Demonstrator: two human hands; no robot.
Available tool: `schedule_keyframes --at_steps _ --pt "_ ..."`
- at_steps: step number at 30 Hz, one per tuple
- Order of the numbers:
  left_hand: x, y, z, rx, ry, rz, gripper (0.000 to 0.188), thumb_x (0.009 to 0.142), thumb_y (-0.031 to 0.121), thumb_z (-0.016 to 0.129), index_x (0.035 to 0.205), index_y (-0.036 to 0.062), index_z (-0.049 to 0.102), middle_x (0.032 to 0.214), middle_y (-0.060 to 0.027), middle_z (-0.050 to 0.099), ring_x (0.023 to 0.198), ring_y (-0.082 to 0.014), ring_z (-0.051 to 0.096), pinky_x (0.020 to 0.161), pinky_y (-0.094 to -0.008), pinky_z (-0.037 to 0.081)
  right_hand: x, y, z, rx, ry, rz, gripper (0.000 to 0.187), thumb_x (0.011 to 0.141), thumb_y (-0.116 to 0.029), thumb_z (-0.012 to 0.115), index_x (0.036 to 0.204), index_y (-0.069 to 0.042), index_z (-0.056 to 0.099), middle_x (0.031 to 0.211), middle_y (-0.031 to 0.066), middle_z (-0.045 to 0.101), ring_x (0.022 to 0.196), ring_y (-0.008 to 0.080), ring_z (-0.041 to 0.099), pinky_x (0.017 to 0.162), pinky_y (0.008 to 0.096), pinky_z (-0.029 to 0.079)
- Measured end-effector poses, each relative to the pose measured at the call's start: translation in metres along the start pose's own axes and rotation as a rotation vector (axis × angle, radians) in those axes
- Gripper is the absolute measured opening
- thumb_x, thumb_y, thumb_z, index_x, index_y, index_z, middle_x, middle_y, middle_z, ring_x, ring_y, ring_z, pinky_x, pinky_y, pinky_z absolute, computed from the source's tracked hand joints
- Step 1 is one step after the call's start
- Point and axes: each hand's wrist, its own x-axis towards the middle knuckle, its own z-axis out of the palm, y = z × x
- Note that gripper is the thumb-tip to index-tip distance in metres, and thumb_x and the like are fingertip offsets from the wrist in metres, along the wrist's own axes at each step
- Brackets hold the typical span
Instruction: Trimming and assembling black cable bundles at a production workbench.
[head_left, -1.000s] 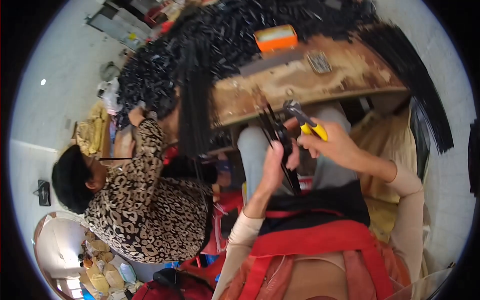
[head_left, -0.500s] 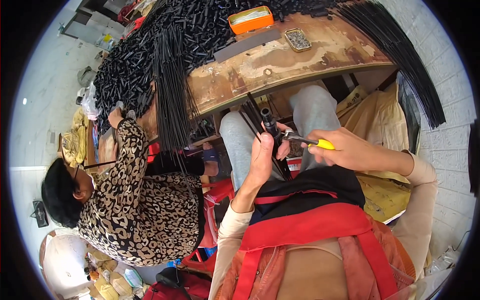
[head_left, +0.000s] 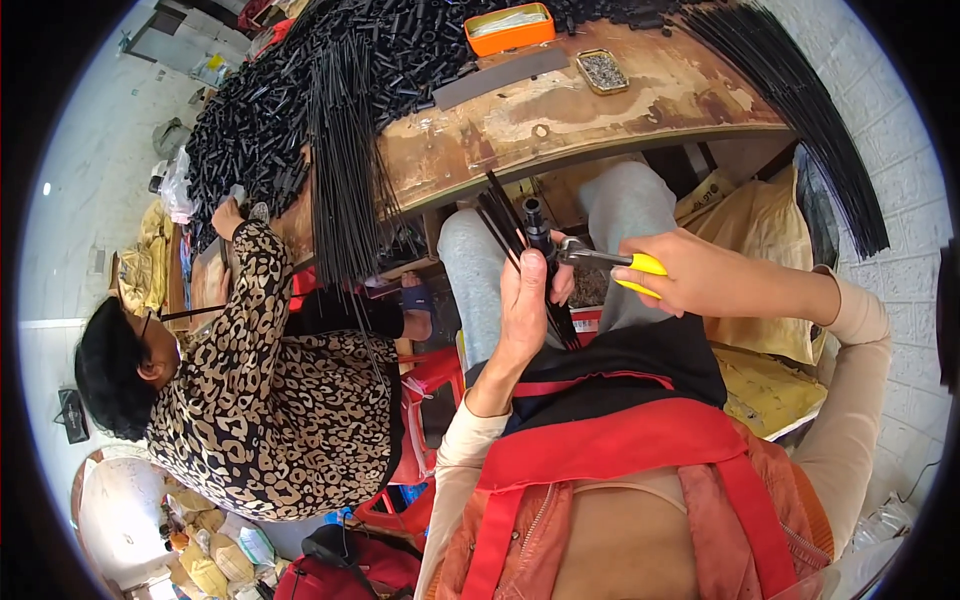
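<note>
Above my lap, my left hand (head_left: pixel 528 295) is closed around a black tubular part (head_left: pixel 537 228), which stands upright with its ringed end on top. Several thin black rods (head_left: pixel 502 222) run through the same grip, slanting up toward the table edge. From the right, my right hand (head_left: pixel 665 272) grips yellow-handled pliers (head_left: pixel 645 272). Their metal head (head_left: pixel 582 254) is against or right beside the black part, close to my left fingers; the exact contact is hidden. Both yellow handles show, slightly apart.
The wooden table (head_left: pixel 480 150) bears a heap of black tubular parts (head_left: pixel 240 150), rod bundles (head_left: pixel 345 160) (head_left: pixel 800 120), an orange box (head_left: pixel 508 30), a flat grey bar (head_left: pixel 500 78) and a small tin (head_left: pixel 602 72). A co-worker (head_left: pixel 270 380) sits left, one hand at the heap.
My right hand and the pliers have shifted slightly right and up, and the yellow handles look wider apart. My left hand keeps its hold on the tubular part and rods.
</note>
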Motion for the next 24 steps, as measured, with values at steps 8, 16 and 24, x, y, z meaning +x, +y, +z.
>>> schedule_keyframes --at_steps 8,16,24 --pt "0.012 0.007 -0.014 -0.113 -0.142 -0.040 0.061 0.099 0.052 0.040 0.119 -0.0047 0.048 0.066 0.0011 0.042 0.056 -0.0065 0.036 0.051 -0.0227 0.031 0.000 0.018 0.005 0.011 0.096 -0.238 0.029 0.097 -0.026 0.051 0.107 0.002 0.054 0.077 0.0176 0.061 0.071 0.0338 0.062 0.066 0.0413 0.047" --pt "0.033 -0.008 -0.015 -0.115 -0.123 -0.113 0.055 0.100 0.050 0.040 0.119 -0.0017 0.048 0.064 0.0014 0.041 0.053 -0.0063 0.034 0.049 -0.0230 0.029 0.019 0.022 -0.018 -0.130 0.140 -0.245 0.023 0.094 -0.020 0.056 0.103 0.000 0.054 0.078 0.0264 0.060 0.078 0.0444 0.060 0.065 0.0494 0.045" --pt "0.081 -0.026 -0.017 0.064 0.074 -0.167 0.064 0.099 0.054 0.039 0.130 -0.0017 0.043 0.064 0.0011 0.040 0.053 -0.0098 0.038 0.050 -0.0252 0.034 0.055 0.088 -0.034 -0.200 0.390 -0.204 0.044 0.090 -0.040 0.061 0.112 -0.003 0.050 0.092 0.0223 0.062 0.084 0.0436 0.061 0.070 0.0486 0.048"
